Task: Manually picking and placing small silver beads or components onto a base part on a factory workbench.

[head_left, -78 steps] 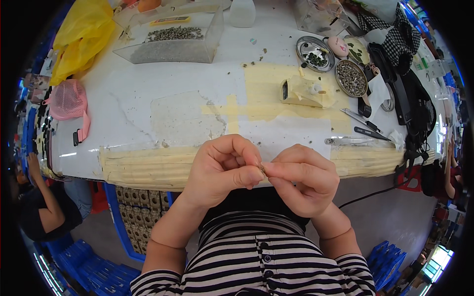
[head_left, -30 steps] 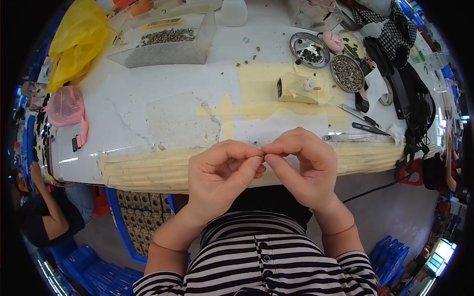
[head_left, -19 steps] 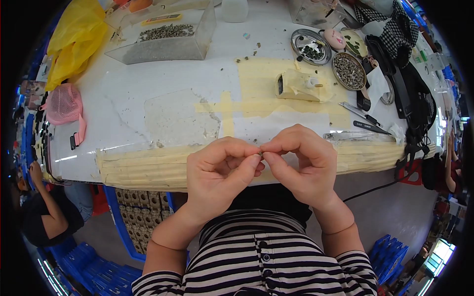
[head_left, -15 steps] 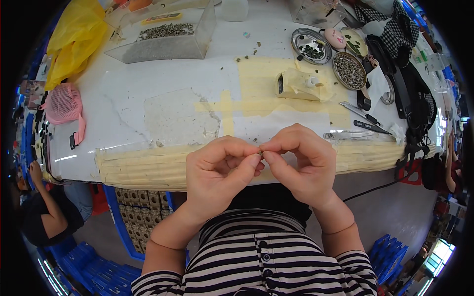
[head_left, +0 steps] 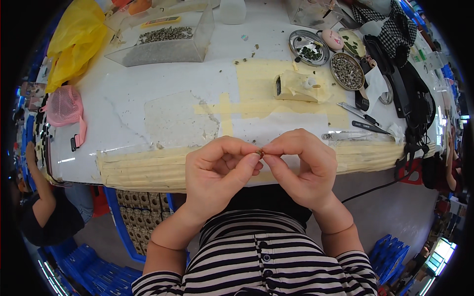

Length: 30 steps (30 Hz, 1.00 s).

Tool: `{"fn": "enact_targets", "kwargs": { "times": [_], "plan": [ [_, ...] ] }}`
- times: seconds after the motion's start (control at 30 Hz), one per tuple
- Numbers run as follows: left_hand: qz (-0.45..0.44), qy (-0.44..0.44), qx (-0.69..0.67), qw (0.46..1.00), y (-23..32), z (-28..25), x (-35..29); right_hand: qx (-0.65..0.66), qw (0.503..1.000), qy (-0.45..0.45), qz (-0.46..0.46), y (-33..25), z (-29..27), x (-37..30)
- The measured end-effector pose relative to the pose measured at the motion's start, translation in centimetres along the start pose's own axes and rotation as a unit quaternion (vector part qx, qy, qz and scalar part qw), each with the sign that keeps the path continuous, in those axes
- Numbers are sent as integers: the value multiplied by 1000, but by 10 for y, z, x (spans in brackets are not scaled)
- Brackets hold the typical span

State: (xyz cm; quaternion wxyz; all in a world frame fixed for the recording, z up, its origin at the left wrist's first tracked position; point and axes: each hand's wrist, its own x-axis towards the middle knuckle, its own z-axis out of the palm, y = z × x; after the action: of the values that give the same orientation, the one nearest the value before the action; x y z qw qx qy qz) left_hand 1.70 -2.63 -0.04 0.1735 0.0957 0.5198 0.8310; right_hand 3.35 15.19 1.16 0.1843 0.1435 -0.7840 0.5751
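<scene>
Over the table's near edge, my left hand and my right hand meet fingertip to fingertip. Between them is a tiny brownish metal-looking piece, pinched by thumb and forefinger on both sides. Its exact kind is too small to make out. Beyond my right hand lie black tweezers and a pen-like tool. Farther off stands a tape-covered block with a small peg on top. A round dish full of small metal pieces is at the right, beside a silver dish holding dark green bits.
A clear bin with many small metal pieces stands at the far left. Near it are a yellow plastic bag and a pink mesh pouch. Black straps line the right side. Below the table, a blue crate holds stacked brown parts.
My right hand has shifted slightly lower, and the tiny piece shows a little more between the fingertips. A person's arm at the far left has moved.
</scene>
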Motion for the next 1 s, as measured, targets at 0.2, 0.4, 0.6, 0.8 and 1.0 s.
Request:
{"fn": "enact_targets", "kwargs": {
  "times": [0.2, 0.4, 0.6, 0.8, 1.0],
  "plan": [
    [3, -5, 2, 1000, -1, 0, 0, -1, 1000, -3, 2, -1, -1, 0],
    [-1, -7, 3, 1000, -1, -1, 0, -1, 1000, -4, 5, 0, -1, 1],
    [26, 63, 51, 996, 12, -7, -2, -121, 992, 36, 17, 5, -11, 4],
    [58, 124, 114, 984, 17, -4, 1, -210, 977, -17, -30, 12, -4, 2],
    [63, 131, 157, 977, 17, -8, -2, -249, 966, -40, -50, 11, -8, 5]
  ]
}}
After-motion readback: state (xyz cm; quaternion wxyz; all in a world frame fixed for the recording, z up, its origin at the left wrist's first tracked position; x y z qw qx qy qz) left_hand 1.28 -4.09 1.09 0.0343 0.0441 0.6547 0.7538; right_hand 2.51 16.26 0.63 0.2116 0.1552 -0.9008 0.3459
